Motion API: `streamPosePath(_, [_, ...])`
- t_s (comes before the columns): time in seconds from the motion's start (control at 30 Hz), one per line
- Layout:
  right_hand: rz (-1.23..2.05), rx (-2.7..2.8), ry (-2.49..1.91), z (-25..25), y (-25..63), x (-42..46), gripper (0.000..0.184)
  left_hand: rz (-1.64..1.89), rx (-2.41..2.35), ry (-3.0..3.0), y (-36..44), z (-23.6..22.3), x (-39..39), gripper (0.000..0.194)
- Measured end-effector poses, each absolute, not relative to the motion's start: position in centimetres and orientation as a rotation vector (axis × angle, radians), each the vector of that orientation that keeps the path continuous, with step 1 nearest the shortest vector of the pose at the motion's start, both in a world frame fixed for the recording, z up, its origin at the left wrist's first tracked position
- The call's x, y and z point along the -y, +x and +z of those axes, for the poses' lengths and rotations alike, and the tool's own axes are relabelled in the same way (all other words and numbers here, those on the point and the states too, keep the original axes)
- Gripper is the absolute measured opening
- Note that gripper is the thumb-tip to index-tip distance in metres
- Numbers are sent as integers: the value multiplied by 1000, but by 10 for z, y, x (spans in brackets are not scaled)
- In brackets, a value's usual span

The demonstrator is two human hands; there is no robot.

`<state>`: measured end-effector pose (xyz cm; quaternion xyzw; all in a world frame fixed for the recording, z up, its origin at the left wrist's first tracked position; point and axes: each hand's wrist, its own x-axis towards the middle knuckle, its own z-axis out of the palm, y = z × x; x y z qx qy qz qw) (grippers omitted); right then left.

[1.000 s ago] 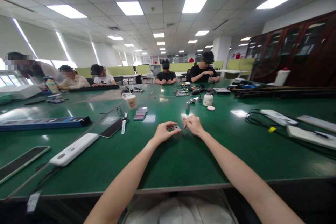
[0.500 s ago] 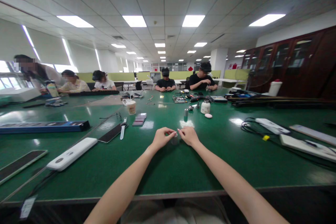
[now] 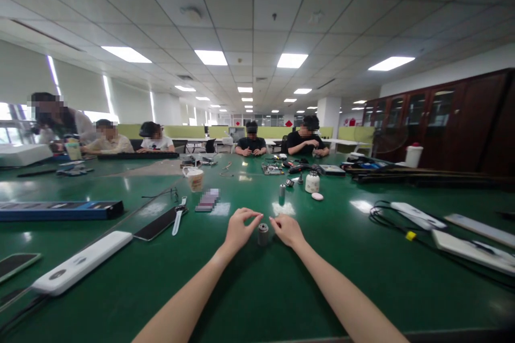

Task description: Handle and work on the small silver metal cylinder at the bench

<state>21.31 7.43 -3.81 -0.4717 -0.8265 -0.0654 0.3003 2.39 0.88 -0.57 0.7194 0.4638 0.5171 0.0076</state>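
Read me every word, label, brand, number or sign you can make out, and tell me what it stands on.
No text can be read for certain.
Cup: printing, too small and blurred.
White jar: small marks, unreadable.
Yellow tag on the black cable: no legible text.
Red diamond sign at the back: too far to read.
Near metal cylinder: no marking can be made out.

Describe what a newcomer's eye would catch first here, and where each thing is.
Probably the left hand and right hand, out over the glossy green table, with a grey metal cylinder standing between them. Next, perhaps the long white block at the near left and the bright ceiling panels overhead.
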Motion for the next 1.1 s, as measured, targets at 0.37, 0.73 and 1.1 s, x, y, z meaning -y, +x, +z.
streamPosePath(0.37, [231, 2178, -1225, -35, 220, -79, 59, 995, -1899, 2335, -9, -34, -24, 19])
streamPosePath(0.73, [317, 2159, -1205, -38, 222, -84, 58, 1394, -1679, 2421, 8, -17, -18, 22])
streamPosePath(1.1, [315, 2163, -1201, -41, 222, -89, 57, 1352, -1477, 2556, 27, -2, -2, 18])
